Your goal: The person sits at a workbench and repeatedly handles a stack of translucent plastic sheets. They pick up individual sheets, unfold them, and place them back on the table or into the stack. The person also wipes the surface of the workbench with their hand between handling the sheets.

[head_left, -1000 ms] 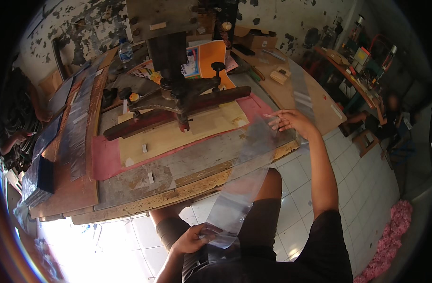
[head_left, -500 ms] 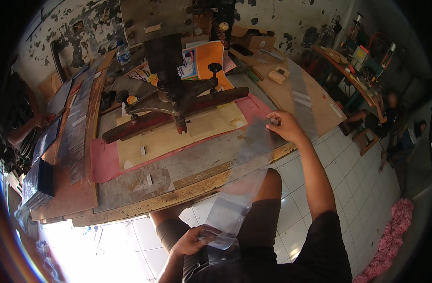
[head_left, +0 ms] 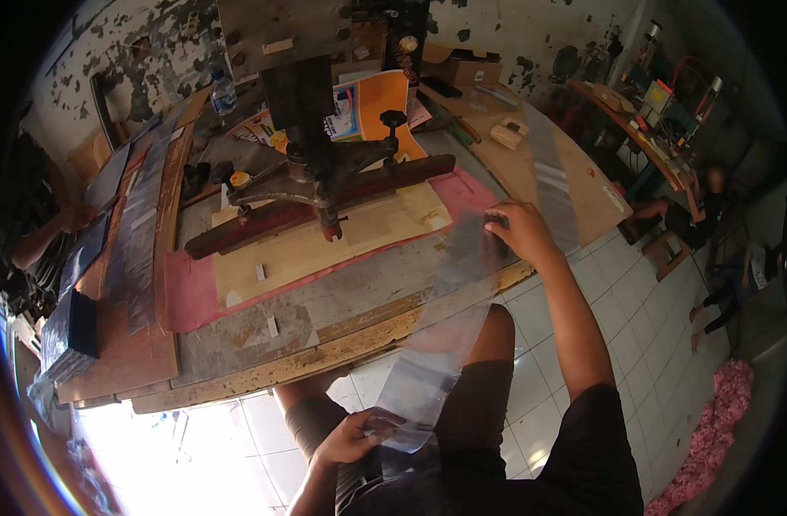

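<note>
A long strip of clear plastic sheet (head_left: 423,378) stretches slantwise from my lap up over the table's front edge. Its lower end is pinched by my left hand (head_left: 349,437), closed near my thighs. At the upper end, my right hand (head_left: 522,232) grips a corner between thumb and fingers, above the table's right part. Beyond the strip stands a press with a long dark red bar (head_left: 256,230). Under that bar lies a yellow sheet (head_left: 324,258) on a pink sheet (head_left: 191,297), both flat on the worn table (head_left: 230,344).
More clear plastic strips (head_left: 548,168) lie on a brown board at right and on the left board. A dark blue stack (head_left: 71,335) sits at the left edge. A bottle (head_left: 223,95) and pliers (head_left: 466,131) are farther back. Other people sit at both sides.
My hands and the plastic strip have barely moved. In the far right background, a person's legs have shifted.
</note>
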`<state>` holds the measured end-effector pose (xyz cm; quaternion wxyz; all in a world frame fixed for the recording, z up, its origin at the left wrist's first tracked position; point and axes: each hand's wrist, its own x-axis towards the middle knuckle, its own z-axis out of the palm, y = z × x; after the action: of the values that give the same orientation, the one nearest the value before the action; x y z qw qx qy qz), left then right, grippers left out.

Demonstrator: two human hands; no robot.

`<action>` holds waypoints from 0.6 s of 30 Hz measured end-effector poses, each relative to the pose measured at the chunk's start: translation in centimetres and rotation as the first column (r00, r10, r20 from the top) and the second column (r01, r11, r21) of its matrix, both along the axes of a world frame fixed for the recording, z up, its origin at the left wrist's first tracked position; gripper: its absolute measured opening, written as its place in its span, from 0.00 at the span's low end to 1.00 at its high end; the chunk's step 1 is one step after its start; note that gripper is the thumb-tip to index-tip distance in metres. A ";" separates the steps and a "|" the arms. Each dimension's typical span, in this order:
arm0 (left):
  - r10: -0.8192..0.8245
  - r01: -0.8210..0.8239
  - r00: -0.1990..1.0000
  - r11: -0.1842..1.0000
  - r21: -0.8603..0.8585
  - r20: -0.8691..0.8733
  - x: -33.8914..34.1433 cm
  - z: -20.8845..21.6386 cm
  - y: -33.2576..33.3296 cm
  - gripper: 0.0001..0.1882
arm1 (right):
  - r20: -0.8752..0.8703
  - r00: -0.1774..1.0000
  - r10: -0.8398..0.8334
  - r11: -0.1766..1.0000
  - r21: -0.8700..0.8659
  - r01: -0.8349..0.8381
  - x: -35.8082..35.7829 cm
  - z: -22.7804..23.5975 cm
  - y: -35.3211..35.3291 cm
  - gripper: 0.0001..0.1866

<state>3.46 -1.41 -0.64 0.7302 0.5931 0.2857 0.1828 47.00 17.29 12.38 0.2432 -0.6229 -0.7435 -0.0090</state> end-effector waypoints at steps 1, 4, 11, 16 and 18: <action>-0.001 0.001 1.000 1.000 -0.004 -0.003 0.0 0.1 0.0 0.15 | 0.001 1.000 0.000 1.000 0.003 0.000 0.0 0.0 0.0 0.15; 0.000 0.000 1.000 1.000 -0.019 0.001 0.0 0.0 -0.1 0.15 | 0.029 1.000 -0.008 1.000 0.010 0.008 -0.1 0.0 0.0 0.14; 0.011 -0.011 1.000 1.000 0.001 0.015 0.2 0.2 -0.2 0.15 | 0.148 0.988 -0.042 0.999 0.014 0.040 -0.2 -0.4 0.1 0.12; 0.013 -0.013 0.999 1.000 0.005 0.038 0.2 0.2 -0.2 0.15 | 0.074 0.996 -0.060 0.998 -0.024 0.061 -0.3 -0.3 0.2 0.15; 0.015 -0.015 0.999 1.000 0.007 0.039 0.2 0.2 -0.3 0.15 | 0.035 0.997 -0.068 0.997 -0.044 0.070 -0.2 -0.3 0.2 0.17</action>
<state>3.62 -1.68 -0.41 0.7322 0.5899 0.2752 0.2006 46.75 17.54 12.11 0.2162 -0.6533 -0.7255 -0.0110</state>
